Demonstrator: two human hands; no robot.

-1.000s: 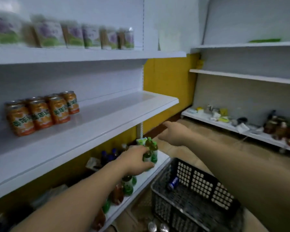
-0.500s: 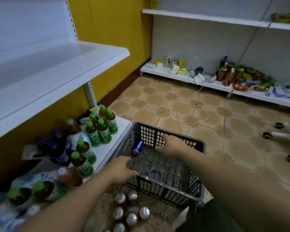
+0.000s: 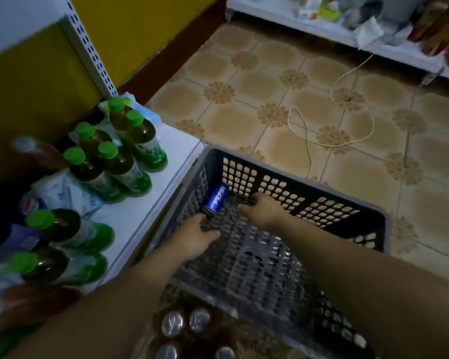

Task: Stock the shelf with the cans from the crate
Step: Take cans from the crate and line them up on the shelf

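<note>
A grey perforated plastic crate stands on the tiled floor. One blue Pepsi can lies on its side in the crate's far left corner. Both my hands are inside the crate. My left hand is just below the can, fingers relaxed, its fingertips near the can's end. My right hand is to the right of the can, fingers stretched toward it, holding nothing. Whether either hand touches the can is unclear.
To the left, a low white shelf carries green-capped tea bottles and other drinks. Several can tops show on the floor in front of the crate. A thin cord lies on the tiles. Another low shelf runs along the far wall.
My view has dropped from the upper shelf down to the crate. Both hands have moved into the crate and closer to the blue can.
</note>
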